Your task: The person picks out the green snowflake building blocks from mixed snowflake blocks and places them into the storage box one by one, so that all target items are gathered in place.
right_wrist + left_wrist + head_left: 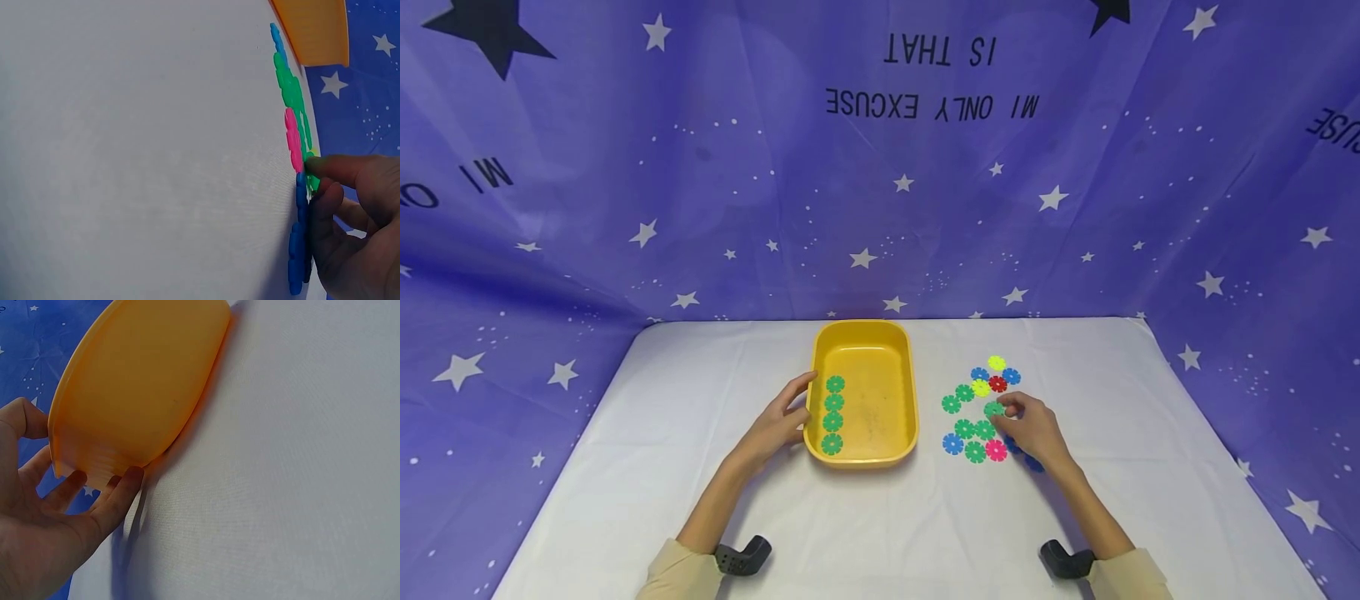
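My left hand [775,425] holds the left side of a yellow plastic tray [876,457], its index finger at the rim and its other fingers against the outer wall [100,469]. A column of several green notched snowflake discs [833,402] lies along the inside left of the tray. To the right, my right hand [1032,429] pinches a green snowflake disc [993,409] between thumb and index finger, low over the white cloth. Around it lie more green discs [974,452], a pink disc [996,451] and blue discs [952,443], some partly hidden beneath the hand.
Behind the right hand are yellow discs [996,362], a red disc [997,383] and further blue ones. A white cloth [880,533] covers the table. A purple star-patterned curtain [820,208] encloses the back and sides. Black wrist devices [743,557] sit at both forearms.
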The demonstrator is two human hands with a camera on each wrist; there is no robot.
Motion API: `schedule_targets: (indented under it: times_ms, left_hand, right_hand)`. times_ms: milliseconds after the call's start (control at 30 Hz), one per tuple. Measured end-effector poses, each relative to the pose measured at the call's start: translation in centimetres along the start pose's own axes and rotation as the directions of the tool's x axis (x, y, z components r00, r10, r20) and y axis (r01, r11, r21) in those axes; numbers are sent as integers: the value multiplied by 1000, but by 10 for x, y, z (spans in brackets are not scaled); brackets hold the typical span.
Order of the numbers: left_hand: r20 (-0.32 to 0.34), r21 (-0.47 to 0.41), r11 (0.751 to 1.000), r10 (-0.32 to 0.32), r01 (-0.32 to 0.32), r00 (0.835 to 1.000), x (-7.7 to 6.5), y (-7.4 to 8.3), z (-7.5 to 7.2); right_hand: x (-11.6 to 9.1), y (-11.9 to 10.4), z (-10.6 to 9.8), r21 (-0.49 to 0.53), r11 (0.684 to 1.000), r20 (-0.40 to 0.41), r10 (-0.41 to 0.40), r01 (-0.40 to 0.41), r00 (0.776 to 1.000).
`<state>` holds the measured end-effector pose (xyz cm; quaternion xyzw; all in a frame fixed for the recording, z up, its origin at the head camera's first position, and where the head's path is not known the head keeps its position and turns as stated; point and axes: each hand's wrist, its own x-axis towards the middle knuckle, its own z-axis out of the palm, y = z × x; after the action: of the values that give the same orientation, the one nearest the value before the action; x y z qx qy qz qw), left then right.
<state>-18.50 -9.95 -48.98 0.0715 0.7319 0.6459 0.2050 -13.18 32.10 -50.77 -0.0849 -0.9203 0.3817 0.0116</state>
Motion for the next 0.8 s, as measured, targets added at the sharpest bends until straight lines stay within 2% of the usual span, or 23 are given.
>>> schedule_targets:
  times_ms: [167,300,567,800]
  left_hand:
    - [5,3,1000,0,0,1000,0,-1,-1]
    - [3,5,1000,-1,1,1000,0,0,0]
    - [3,-2,1000,2,-2,1000,0,1,1]
    - [-5,2,1000,-1,1,1000,-1,1,0]
  right_hand:
    - [2,-1,0,-29,999,20,14,-13,1000]
    - [3,-3,-1,-13,1000,30,13,-13,999]
    - [1,-11,-4,19,999,16,-36,36,999]
    - [2,-45,-2,175,978,18,-119,114,993]
